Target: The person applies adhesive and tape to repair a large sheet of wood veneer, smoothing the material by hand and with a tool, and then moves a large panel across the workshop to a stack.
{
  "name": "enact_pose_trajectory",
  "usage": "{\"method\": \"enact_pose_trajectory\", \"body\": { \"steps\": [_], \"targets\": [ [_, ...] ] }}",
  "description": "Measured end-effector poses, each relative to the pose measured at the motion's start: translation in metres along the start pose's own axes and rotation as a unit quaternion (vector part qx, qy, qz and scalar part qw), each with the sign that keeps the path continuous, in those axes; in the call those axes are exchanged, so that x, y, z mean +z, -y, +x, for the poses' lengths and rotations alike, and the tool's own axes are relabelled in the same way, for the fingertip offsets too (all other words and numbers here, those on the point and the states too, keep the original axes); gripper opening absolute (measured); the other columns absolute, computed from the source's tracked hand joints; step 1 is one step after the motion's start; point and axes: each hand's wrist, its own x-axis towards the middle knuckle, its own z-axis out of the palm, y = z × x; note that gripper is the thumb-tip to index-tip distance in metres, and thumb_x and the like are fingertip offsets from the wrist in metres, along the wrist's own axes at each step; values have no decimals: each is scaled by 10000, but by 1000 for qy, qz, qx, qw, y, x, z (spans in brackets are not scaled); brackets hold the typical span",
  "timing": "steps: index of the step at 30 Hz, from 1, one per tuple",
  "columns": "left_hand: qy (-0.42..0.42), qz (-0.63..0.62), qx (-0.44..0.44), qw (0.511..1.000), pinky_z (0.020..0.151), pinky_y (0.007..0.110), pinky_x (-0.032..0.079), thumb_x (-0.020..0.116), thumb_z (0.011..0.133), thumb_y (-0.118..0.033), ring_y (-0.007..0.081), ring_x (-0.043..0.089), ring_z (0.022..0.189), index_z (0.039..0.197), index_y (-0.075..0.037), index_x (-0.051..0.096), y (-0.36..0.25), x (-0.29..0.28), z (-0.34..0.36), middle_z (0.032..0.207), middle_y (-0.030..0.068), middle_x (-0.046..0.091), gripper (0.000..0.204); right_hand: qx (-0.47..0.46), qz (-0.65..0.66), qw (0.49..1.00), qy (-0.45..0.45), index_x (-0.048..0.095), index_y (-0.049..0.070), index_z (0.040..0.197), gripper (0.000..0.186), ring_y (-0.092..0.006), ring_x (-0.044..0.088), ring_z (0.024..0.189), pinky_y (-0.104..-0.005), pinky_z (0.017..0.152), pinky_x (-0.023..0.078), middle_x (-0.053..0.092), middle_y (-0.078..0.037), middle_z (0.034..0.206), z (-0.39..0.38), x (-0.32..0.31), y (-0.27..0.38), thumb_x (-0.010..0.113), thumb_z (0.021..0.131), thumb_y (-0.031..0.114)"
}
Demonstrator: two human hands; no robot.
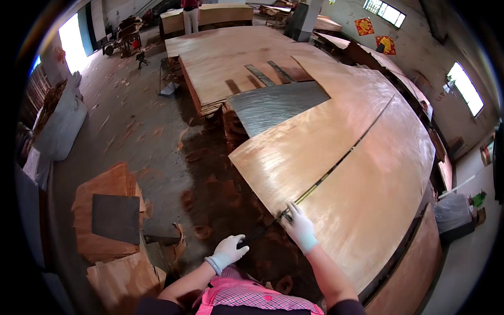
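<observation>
A broad, pale wood veneer sheet lies on a stack in front of me to the right. Across it runs a long thin strip, yellowish at the near end and dark farther off, like a straightedge. My right hand, in a white glove, is closed on the strip's near end at the sheet's edge. Lower and to the left, off the sheet, my gloved left hand is closed around a small dark object, mostly hidden by the fingers. A grey sheet lies next to the veneer's far left edge.
Two narrow grey strips lie on the far veneer stack. On the floor at left, a dark square board rests on brown veneer pieces. A white sack stands far left. Another person stands at the back.
</observation>
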Motion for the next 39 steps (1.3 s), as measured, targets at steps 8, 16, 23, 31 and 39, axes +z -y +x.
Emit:
{"method": "enact_pose_trajectory", "body": {
  "steps": [8, 16, 23, 31, 39],
  "targets": [
    [152, -811, -33, 563, 1014, 414, 452, 414, 1004, -495, 327, 524, 1228, 1395, -17, 424, 3, -31, 7, 1336, 174, 546, 618, 165, 587, 766, 202, 628, 69, 1215, 297, -45, 472, 517, -204, 449, 353, 719, -51, 916, 126, 77, 180, 542, 979, 228],
    [326, -740, 74, 583, 1041, 409, 416, 403, 1038, -350, 264, 529, 1202, 1360, -50, 468, -28, -9, 15, 1327, 128, 549, 445, 90, 597, 676, 422, 597, 67, 1288, 342, -27, 484, 562, -188, 507, 385, 680, 8, 860, 75, 55, 276, 531, 1006, 248],
    [72, -905, 27, 419, 1017, 471, 453, 456, 1009, -360, 340, 615, 1103, 1262, 27, 536, 65, -54, 15, 1096, 160, 665, 470, 149, 580, 788, 146, 582, -26, 1226, 319, -53, 403, 454, -198, 434, 317, 693, -102, 870, 119, 40, 221, 476, 990, 161],
    [108, -93, -19, 990, 931, 372, 487, 634, 906, -443, 350, 612, 1116, 1425, 29, 390, 66, 4, -19, 1249, 250, 602, 742, -134, -346, 912, 175, 350, 129, 1488, 655, -279, 660, 920, -375, 701, 572, 273, -209, 1554, 186, 126, 105, 607, 895, 235],
    [126, -80, -22, 989, 914, 352, 486, 630, 906, -384, 318, 650, 1033, 1317, 33, 518, 18, 11, -24, 1104, 197, 680, 596, -41, -176, 984, 7, 493, 75, 1328, 493, -361, 662, 870, -423, 729, 542, 659, -196, 1051, 213, 42, 53, 590, 852, 159]
  ]
}}
